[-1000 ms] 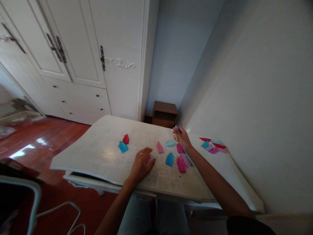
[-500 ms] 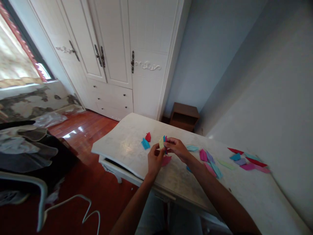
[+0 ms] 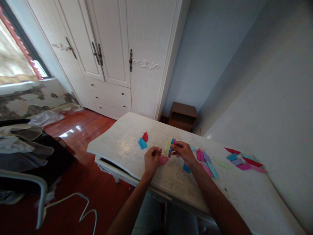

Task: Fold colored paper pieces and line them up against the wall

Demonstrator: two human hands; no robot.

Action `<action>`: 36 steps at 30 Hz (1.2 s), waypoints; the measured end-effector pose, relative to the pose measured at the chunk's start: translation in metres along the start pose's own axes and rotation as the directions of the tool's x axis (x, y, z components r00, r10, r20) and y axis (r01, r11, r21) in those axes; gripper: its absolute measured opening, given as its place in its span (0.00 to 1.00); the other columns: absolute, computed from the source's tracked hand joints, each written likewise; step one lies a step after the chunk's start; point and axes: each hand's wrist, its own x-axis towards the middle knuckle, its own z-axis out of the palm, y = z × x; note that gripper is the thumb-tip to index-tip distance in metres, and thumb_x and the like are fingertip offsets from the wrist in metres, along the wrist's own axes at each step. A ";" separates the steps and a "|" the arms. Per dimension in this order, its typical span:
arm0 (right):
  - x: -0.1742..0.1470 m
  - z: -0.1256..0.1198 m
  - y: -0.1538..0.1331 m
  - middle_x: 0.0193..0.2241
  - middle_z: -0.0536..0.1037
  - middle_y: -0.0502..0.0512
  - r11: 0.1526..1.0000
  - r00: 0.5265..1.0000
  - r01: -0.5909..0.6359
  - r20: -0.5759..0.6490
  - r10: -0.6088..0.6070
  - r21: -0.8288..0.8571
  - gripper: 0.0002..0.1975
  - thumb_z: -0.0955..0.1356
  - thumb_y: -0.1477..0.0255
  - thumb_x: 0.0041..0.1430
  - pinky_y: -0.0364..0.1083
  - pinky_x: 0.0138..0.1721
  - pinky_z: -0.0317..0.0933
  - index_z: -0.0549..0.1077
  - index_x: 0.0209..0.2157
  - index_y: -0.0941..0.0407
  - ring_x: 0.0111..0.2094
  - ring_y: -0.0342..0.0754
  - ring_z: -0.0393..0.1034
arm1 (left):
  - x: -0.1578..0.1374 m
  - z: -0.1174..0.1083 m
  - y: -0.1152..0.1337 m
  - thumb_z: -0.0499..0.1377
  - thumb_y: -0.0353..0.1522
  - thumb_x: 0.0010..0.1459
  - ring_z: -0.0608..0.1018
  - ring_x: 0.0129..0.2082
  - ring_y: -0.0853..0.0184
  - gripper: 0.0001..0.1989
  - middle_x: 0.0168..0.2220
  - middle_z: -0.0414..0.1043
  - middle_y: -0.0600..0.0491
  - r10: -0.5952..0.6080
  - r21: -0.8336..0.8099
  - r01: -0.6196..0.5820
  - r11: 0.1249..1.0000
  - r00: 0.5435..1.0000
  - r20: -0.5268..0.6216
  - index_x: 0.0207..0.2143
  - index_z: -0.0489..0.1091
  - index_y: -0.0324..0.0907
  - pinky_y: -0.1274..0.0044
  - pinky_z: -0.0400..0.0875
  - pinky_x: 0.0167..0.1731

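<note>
Papers (image 3: pixel 167 148) in the grip of the right hand (image 3: pixel 184 152) alone now (left hand (image 3: pixel 152 160) released, just beside).

Daylight enters at upper left through the curtained window (image 3: pixel 17 52), with white glare on the red floor (image 3: pixel 94 127) and a soft sheen on the tabletop (image 3: pixel 127 143); overall exposure is moderately dim. The right-hand wall (image 3: pixel 254 107) darkens toward the upper corner. Wide-angle distortion tilts the wardrobe (image 3: pixel 149 39), and creases in the folded papers (image 3: pixel 200 155) are poorly resolved.
</note>
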 end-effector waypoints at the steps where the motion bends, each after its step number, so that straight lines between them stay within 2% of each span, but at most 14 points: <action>1: 0.001 -0.005 0.001 0.25 0.80 0.53 1.000 0.999 -0.003 -0.039 0.003 0.010 0.17 0.77 0.59 0.41 0.43 0.24 0.67 0.79 0.29 0.56 0.23 0.46 0.74 | 0.000 -0.001 -0.001 0.59 0.43 0.56 0.75 0.23 0.67 0.16 0.22 0.73 0.53 -0.007 -0.010 0.007 1.000 1.000 -0.030 0.27 0.72 0.40 0.77 0.69 0.25; 4: 0.003 -0.017 0.006 0.24 0.79 0.53 0.999 0.997 0.025 -0.071 -0.022 0.042 0.18 0.78 0.58 0.39 0.44 0.25 0.67 0.79 0.29 0.56 0.23 0.46 0.73 | 0.000 -0.001 -0.001 0.58 0.46 0.57 0.75 0.24 0.67 0.18 0.22 0.72 0.53 -0.018 -0.029 0.015 0.999 0.997 -0.076 0.31 0.73 0.39 0.78 0.69 0.24; 8: -0.003 -0.014 0.011 0.25 0.80 0.52 0.997 0.996 0.077 0.038 -0.076 -0.022 0.17 0.76 0.58 0.44 0.45 0.27 0.67 0.80 0.31 0.56 0.24 0.46 0.73 | -0.002 0.005 0.002 0.61 0.44 0.56 0.78 0.31 0.67 0.18 0.35 0.77 0.49 0.021 -0.039 -0.019 0.999 0.999 0.041 0.43 0.74 0.40 0.78 0.72 0.30; 11: -0.010 -0.002 0.012 0.24 0.79 0.51 0.989 0.982 0.132 0.145 -0.120 -0.072 0.14 0.75 0.59 0.46 0.46 0.29 0.67 0.80 0.29 0.55 0.25 0.46 0.72 | -0.002 0.008 0.004 0.62 0.43 0.55 0.78 0.30 0.66 0.16 0.33 0.78 0.49 0.006 -0.074 0.001 0.997 0.995 0.104 0.36 0.76 0.40 0.78 0.72 0.29; 14: -0.013 0.005 0.012 0.24 0.79 0.50 0.988 0.978 0.135 0.172 -0.120 -0.080 0.13 0.75 0.59 0.46 0.46 0.31 0.67 0.81 0.29 0.54 0.25 0.46 0.71 | -0.001 0.007 0.004 0.63 0.44 0.53 0.77 0.26 0.67 0.16 0.27 0.77 0.51 -0.042 -0.132 0.053 0.990 0.995 0.085 0.29 0.75 0.39 0.78 0.71 0.26; 18: -0.010 -0.003 0.014 0.25 0.78 0.51 0.993 0.990 0.115 0.083 -0.113 -0.025 0.15 0.75 0.58 0.46 0.46 0.30 0.67 0.79 0.29 0.55 0.25 0.46 0.71 | 0.005 0.000 0.000 0.63 0.46 0.52 0.73 0.21 0.71 0.18 0.22 0.73 0.54 -0.068 -0.160 0.065 0.985 0.998 -0.017 0.28 0.73 0.39 0.80 0.68 0.21; 21: -0.005 -0.015 0.015 0.21 0.75 0.49 0.994 0.994 0.106 -0.042 -0.104 0.041 0.17 0.76 0.57 0.44 0.43 0.23 0.63 0.77 0.28 0.56 0.21 0.43 0.67 | 0.017 -0.009 -0.003 0.62 0.46 0.53 0.71 0.19 0.72 0.18 0.21 0.70 0.56 -0.068 -0.097 0.056 0.994 0.990 -0.122 0.31 0.73 0.39 0.81 0.66 0.19; 23: -0.001 -0.021 0.015 0.19 0.73 0.48 0.993 0.990 0.106 -0.099 -0.100 0.055 0.19 0.76 0.56 0.43 0.42 0.21 0.60 0.76 0.27 0.56 0.18 0.42 0.65 | 0.029 -0.016 -0.005 0.61 0.46 0.54 0.72 0.19 0.71 0.18 0.22 0.71 0.56 -0.074 -0.020 0.072 0.997 0.990 -0.120 0.34 0.74 0.39 0.80 0.65 0.19; 26: 0.003 -0.026 0.014 0.19 0.74 0.49 0.996 0.988 0.085 -0.129 -0.081 0.029 0.21 0.77 0.54 0.39 0.43 0.20 0.61 0.77 0.28 0.57 0.19 0.43 0.66 | 0.048 -0.024 -0.006 0.61 0.42 0.54 0.73 0.19 0.71 0.17 0.30 0.75 0.52 -0.053 0.145 0.066 0.987 0.995 -0.089 0.39 0.74 0.38 0.79 0.67 0.19; 29: 0.005 -0.025 0.015 0.19 0.75 0.50 0.997 0.990 0.072 -0.117 -0.075 -0.026 0.23 0.77 0.52 0.38 0.43 0.21 0.62 0.79 0.29 0.58 0.19 0.44 0.66 | 0.054 -0.023 -0.006 0.60 0.38 0.56 0.73 0.21 0.71 0.16 0.40 0.76 0.46 0.068 0.285 -0.031 0.958 0.990 -0.122 0.42 0.73 0.37 0.78 0.69 0.22; 32: 0.005 -0.021 0.016 0.19 0.74 0.50 0.989 0.988 0.111 -0.095 -0.121 -0.102 0.23 0.75 0.52 0.42 0.43 0.21 0.61 0.79 0.27 0.58 0.19 0.44 0.66 | 0.046 -0.012 -0.001 0.58 0.38 0.58 0.72 0.21 0.73 0.16 0.43 0.76 0.46 0.128 0.294 -0.113 0.949 0.991 -0.032 0.46 0.72 0.38 0.78 0.69 0.23; 34: 0.003 -0.019 0.017 0.19 0.74 0.50 0.982 0.986 0.143 -0.065 -0.151 -0.120 0.21 0.74 0.53 0.46 0.43 0.22 0.60 0.79 0.28 0.59 0.19 0.43 0.65 | 0.036 0.001 0.005 0.60 0.39 0.57 0.71 0.20 0.74 0.18 0.42 0.77 0.47 0.084 0.247 -0.110 0.963 0.990 0.114 0.48 0.71 0.39 0.79 0.68 0.22; 36: 0.002 -0.018 0.017 0.19 0.74 0.50 0.978 0.985 0.169 -0.022 -0.173 -0.122 0.20 0.73 0.54 0.49 0.42 0.22 0.59 0.79 0.29 0.58 0.19 0.43 0.65 | 0.028 0.014 0.011 0.62 0.39 0.55 0.71 0.19 0.74 0.19 0.40 0.78 0.48 0.017 0.186 -0.064 0.980 0.969 0.245 0.46 0.72 0.39 0.80 0.66 0.20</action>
